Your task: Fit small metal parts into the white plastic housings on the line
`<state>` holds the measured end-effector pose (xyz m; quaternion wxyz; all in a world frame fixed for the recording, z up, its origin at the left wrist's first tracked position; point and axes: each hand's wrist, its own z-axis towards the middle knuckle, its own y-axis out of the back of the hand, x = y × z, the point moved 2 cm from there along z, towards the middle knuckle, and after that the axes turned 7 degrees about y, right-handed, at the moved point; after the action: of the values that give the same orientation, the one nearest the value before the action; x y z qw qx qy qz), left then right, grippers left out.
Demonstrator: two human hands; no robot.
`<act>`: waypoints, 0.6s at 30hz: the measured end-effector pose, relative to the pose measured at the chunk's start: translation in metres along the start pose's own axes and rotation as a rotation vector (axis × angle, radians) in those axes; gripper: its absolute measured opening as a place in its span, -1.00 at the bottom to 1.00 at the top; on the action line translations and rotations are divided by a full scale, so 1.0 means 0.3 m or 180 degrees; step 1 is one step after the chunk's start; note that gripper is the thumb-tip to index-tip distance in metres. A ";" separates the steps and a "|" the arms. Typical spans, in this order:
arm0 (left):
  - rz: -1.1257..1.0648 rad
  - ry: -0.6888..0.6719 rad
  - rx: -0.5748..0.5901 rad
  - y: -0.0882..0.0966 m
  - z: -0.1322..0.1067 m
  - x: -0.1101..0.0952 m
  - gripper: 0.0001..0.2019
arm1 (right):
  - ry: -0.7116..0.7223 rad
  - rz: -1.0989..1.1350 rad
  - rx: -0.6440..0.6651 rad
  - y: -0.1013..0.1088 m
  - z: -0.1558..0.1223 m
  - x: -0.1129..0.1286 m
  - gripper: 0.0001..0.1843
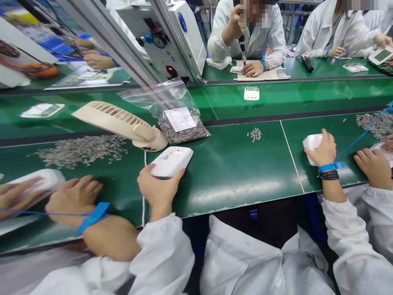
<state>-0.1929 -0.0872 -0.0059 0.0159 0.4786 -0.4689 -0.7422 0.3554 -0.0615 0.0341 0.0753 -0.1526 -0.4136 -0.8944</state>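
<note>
My left hand [159,188] is closed round the edges of a white plastic housing [172,161], a flat box with rounded corners, tilted just above the green bench. Far to the right, my right hand [325,150], with a blue strap and dark beads at the wrist, grips a second white housing [310,143] by its side. Its fingers cover part of that housing. Between the hands lies a small heap of tiny metal parts [255,134]. Just beyond the left housing stand a beige folded fan [123,123] and a zip bag of small metal parts [184,129].
At left, a co-worker's hands [72,198] handle another white housing [43,182] beside a spread of metal parts [82,150]. A neighbour's hand [373,164] is at right. A white cover [251,93] lies on the green conveyor [221,98]. Opposite, a person uses a screwdriver [242,47].
</note>
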 end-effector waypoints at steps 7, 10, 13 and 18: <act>-0.0031 -0.0138 0.0095 0.003 -0.022 -0.017 -0.21 | 0.2287 0.1224 0.1682 -0.175 -0.129 0.391 -0.13; 0.0202 -0.0524 -0.0109 0.030 -0.072 -0.056 -0.31 | 0.2676 0.1491 0.2082 -0.211 -0.183 0.541 -0.10; 0.0240 -0.1012 -0.0151 0.035 -0.124 -0.095 -0.43 | 0.2775 0.1645 0.2343 -0.269 -0.162 0.628 -0.16; 0.0132 -0.1566 -0.0097 -0.026 -0.220 -0.157 -0.69 | 0.2028 0.1455 0.2104 -0.417 0.020 0.636 -0.62</act>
<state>-0.1163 -0.1055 0.0145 -0.0763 0.2734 -0.4571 -0.8429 0.1443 0.0224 0.0121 0.4355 0.0730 -0.5869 -0.6786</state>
